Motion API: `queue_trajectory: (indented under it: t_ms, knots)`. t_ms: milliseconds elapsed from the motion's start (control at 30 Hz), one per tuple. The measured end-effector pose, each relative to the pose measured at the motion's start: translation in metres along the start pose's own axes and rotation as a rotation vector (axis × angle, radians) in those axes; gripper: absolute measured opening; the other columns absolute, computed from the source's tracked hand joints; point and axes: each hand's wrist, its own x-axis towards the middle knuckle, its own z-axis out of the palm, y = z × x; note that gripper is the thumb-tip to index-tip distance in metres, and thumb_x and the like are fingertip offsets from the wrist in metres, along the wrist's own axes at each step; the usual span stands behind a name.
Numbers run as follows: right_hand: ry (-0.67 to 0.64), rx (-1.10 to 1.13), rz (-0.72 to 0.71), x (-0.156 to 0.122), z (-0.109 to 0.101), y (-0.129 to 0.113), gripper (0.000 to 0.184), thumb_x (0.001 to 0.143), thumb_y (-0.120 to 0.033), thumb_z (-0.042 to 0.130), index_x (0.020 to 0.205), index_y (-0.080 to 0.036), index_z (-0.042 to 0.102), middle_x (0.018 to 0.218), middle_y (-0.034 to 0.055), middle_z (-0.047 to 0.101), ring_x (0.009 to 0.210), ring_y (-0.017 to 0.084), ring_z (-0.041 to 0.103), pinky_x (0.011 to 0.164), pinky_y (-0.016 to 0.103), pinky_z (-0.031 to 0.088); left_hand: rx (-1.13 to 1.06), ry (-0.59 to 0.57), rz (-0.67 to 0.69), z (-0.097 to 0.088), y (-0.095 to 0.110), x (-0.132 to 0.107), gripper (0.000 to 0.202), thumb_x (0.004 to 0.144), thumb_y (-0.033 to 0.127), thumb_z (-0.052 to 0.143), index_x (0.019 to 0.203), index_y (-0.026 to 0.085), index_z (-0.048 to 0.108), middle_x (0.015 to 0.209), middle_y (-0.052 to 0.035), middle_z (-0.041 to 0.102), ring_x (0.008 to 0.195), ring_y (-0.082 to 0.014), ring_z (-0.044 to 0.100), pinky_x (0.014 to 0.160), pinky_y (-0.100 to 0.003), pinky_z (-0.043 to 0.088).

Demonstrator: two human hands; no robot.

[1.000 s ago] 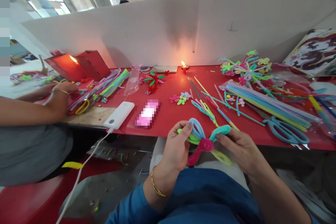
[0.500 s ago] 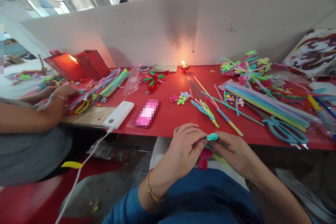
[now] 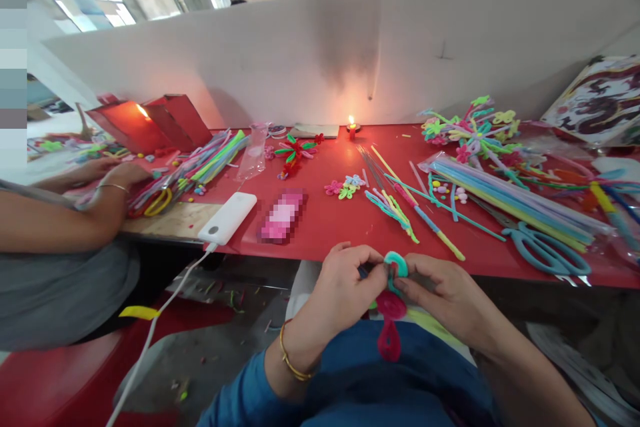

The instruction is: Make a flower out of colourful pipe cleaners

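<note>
Over my lap at the table's front edge, I hold a piece made of bent pipe cleaners. Its turquoise pipe cleaner loop [image 3: 399,260] stands upright between my hands, and magenta pipe cleaner loops [image 3: 390,341] hang below. My left hand [image 3: 350,283] is closed, thumb and fingers pinching the loop's left side. On the other side my right hand [image 3: 445,287] pinches the same loop near its base. A yellow-green strip [image 3: 435,328] shows beneath my right hand; whether it joins the piece I cannot tell. My fingertips partly cover the join.
On the red table [image 3: 320,227] lie small pipe cleaner flowers [image 3: 347,187], loose stems [image 3: 393,213], blue-handled scissors [image 3: 543,250], a bagged bundle [image 3: 515,197] and a white power bank [image 3: 227,219]. A lit candle [image 3: 352,128] burns at the back. A co-worker's arm [image 3: 95,213] rests at left.
The turquoise piece has turned upright into a visible open loop between my fingers. The magenta loops hang lower and show more fully. My hands stay in nearly the same place.
</note>
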Motion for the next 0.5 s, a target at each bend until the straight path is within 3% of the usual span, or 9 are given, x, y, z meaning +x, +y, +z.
queue_trajectory:
  t_ms: [200, 400, 500]
  knots:
    - [0.072, 0.119, 0.040, -0.0012, -0.0010, 0.0012, 0.014, 0.077, -0.034, 0.050, 0.082, -0.021, 0.055, 0.067, -0.0011, 0.059, 0.061, 0.012, 0.056, 0.054, 0.020, 0.043, -0.031, -0.065, 0.010, -0.0018, -0.0013, -0.0010, 0.015, 0.076, 0.024, 0.051, 0.064, 0.017, 0.058, 0.059, 0.0040, 0.058, 0.059, -0.0092, 0.050, 0.065, -0.023, 0.036]
    - [0.118, 0.009, -0.035, -0.0024, -0.0028, 0.0023, 0.020, 0.080, -0.036, 0.047, 0.073, -0.020, 0.057, 0.059, -0.0025, 0.056, 0.054, 0.010, 0.052, 0.050, 0.019, 0.039, 0.022, -0.036, 0.051, 0.0029, -0.0015, -0.0008, 0.014, 0.074, 0.019, 0.051, 0.063, 0.018, 0.058, 0.058, 0.0035, 0.058, 0.059, -0.0100, 0.051, 0.075, -0.028, 0.037]
    - [0.176, 0.072, -0.053, -0.0008, -0.0040, 0.0030, 0.020, 0.079, -0.034, 0.049, 0.069, -0.019, 0.057, 0.059, -0.0020, 0.054, 0.054, 0.011, 0.050, 0.050, 0.020, 0.039, -0.047, -0.025, 0.100, 0.0029, -0.0031, -0.0021, 0.009, 0.075, 0.023, 0.053, 0.073, 0.019, 0.061, 0.073, 0.0000, 0.063, 0.075, -0.0139, 0.056, 0.083, -0.031, 0.037]
